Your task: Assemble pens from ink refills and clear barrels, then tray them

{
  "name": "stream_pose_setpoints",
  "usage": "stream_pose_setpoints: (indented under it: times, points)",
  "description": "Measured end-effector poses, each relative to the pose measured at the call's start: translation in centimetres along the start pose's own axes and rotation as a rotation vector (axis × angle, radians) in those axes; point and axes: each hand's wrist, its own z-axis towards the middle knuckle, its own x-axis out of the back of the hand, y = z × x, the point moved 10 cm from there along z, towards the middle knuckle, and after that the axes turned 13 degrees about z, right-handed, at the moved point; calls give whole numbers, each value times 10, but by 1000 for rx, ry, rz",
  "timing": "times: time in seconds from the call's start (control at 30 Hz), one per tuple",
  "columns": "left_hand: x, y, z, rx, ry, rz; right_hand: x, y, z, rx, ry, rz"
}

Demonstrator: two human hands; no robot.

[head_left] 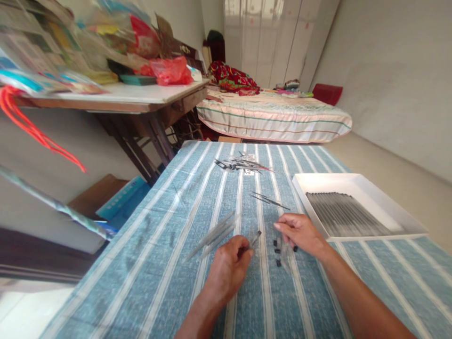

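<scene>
My left hand (229, 263) is closed on a slim clear piece with a black tip (259, 234), which sticks out past the thumb and forefinger. My right hand (298, 230) is pinched shut over the cloth, and whatever its fingertips hold is too small to make out. Just under it lie several small clear pieces with black ends (277, 252), partly hidden by the fingers. Left of my left hand are several long clear, thin sleeves (214, 235), somewhat blurred. Beyond both hands, a few thin black sticks (270, 200) rest on the cloth.
A white open box (399, 214) with a row of slim dark sticks (346, 214) stands at the right. Farther back lies a mixed pile of thin black and clear pieces (243, 164). Striped blue cloth (148, 282) covers the table. A cluttered side table (141, 96) borders the left.
</scene>
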Motion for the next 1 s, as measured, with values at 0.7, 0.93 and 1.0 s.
stream_pose_setpoints:
  times: [0.7, 0.93, 1.0]
  points:
    - [14, -36, -1, 354, 126, -630, -11, 1, 7, 59, -254, -356]
    - [10, -40, -2, 393, 142, -757, -23, -3, -2, 63, -373, -667]
    - [9, -40, -2, 403, 144, -771, -25, -3, -2, 54, -365, -713]
